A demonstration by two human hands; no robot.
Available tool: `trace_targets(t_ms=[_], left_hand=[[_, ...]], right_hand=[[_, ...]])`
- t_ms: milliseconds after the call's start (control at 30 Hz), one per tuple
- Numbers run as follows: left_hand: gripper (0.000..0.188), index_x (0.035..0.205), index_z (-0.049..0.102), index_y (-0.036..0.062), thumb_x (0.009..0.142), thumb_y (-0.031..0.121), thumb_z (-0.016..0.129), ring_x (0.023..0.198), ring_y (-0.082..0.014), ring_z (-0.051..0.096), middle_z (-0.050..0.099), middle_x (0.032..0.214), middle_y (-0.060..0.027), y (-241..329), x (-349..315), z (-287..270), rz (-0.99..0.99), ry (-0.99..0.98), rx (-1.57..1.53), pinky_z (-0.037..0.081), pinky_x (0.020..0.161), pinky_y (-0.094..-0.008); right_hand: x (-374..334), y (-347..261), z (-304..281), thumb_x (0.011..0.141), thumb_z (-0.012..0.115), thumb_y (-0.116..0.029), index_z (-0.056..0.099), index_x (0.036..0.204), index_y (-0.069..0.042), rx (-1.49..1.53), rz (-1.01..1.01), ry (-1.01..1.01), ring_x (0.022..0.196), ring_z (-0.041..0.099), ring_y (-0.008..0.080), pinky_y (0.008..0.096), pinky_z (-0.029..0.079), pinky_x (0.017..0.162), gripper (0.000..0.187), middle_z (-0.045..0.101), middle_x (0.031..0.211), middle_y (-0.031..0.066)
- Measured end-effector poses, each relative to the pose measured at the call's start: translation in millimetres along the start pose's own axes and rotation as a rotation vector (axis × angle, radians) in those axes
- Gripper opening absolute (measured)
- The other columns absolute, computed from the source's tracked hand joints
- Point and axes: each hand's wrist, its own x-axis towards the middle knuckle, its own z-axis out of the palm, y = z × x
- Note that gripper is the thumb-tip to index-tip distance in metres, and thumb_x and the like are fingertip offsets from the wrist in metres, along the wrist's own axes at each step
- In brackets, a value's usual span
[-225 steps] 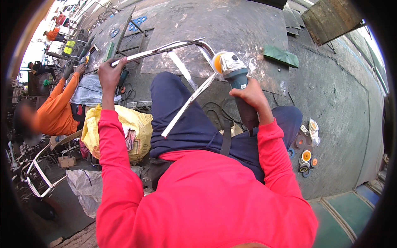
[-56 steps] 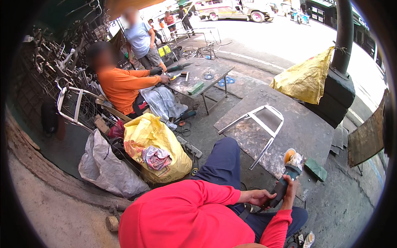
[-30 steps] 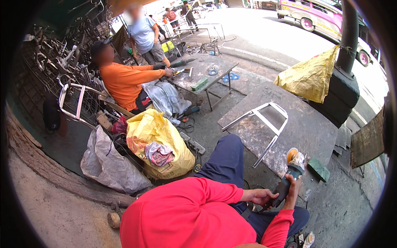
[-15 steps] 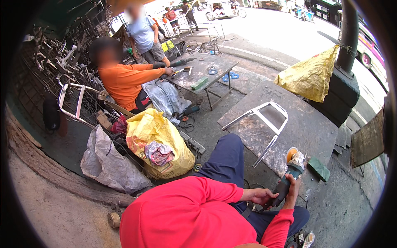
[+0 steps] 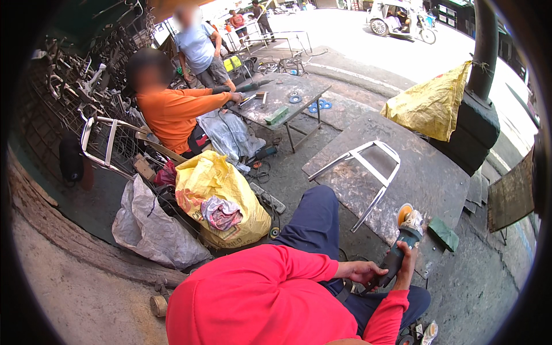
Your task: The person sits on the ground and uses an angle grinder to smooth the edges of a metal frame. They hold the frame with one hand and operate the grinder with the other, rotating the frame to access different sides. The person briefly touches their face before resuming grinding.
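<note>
An angle grinder (image 5: 393,260) with a teal and black body is held over my right thigh, its orange-brown disc (image 5: 405,215) pointing away from me. My right hand (image 5: 406,261) wraps around the grinder's body near the head. Closed on the rear end of the same tool is my left hand (image 5: 366,272). Beyond the disc, a silver U-shaped metal frame (image 5: 372,174) with a crossbar lies on a low, stained metal work table (image 5: 425,167). A green block-shaped box (image 5: 443,234) rests at the table's near right corner, beside the grinder head.
A yellow sack (image 5: 221,195) and a white sack (image 5: 150,221) stand to my left. A person in orange (image 5: 172,112) works at another table (image 5: 293,92); someone in light blue stands behind. A post (image 5: 486,63) with a yellow sheet is at right. A tricycle (image 5: 397,20) is on the street.
The tricycle on the street has moved to the right. My hands and the grinder stay nearly still, and the metal frame has not moved.
</note>
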Motion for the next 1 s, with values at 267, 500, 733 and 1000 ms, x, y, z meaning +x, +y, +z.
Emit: trace_targets(t_ms=[267,500,733,1000], left_hand=[[0.035,0.106,0.061,0.012,0.085,0.039,0.069,0.079,-0.0212,0.068,0.069,0.09,-0.0054,19.7,-11.3,35.8,0.186,0.053,0.167,0.048,0.065,-0.0325],[0.048,0.108,0.059,0.0014,0.074,0.029,0.079,0.074,-0.0168,0.065,0.064,0.089,-0.0061,26.1,-18.1,60.5,0.494,0.376,0.347,0.052,0.071,-0.0319],[0.042,0.089,0.068,-0.0045,0.067,0.028,0.083,0.06,-0.0136,0.061,0.063,0.073,-0.0048,55.2,-12.2,47.3,0.596,0.649,0.322,0.049,0.055,-0.0289],[0.03,0.077,0.072,-0.0056,0.07,0.023,0.08,0.058,-0.0128,0.065,0.068,0.068,-0.0081,95.3,-3.6,10.0,0.541,0.873,0.548,0.05,0.052,-0.0267]], right_hand=[[-2.4,-1.0,0.4,0.077,0.063,-0.038,0.06,0.097,0.003,0.226,0.097,-0.284,0.068,0.066,0.0271,0.038,0.056,0.067,0.045,0.066,0.08,0.0155],[-2.5,-7.4,15.4,0.08,0.061,-0.042,0.059,0.1,0.004,0.322,0.018,-0.35,0.073,0.066,0.0278,0.0386,0.055,0.071,0.05,0.066,0.081,0.0162],[26.9,-3.8,16.5,0.097,0.053,-0.044,0.061,0.111,0.001,0.132,-0.077,-0.253,0.078,0.067,0.0198,0.0317,0.054,0.069,0.048,0.066,0.089,0.009],[45.2,2.6,-26.9,0.098,0.056,-0.035,0.06,0.101,0.006,-0.159,-0.107,-0.008,0.063,0.067,0.0215,0.0317,0.055,0.056,0.042,0.068,0.078,0.015]])
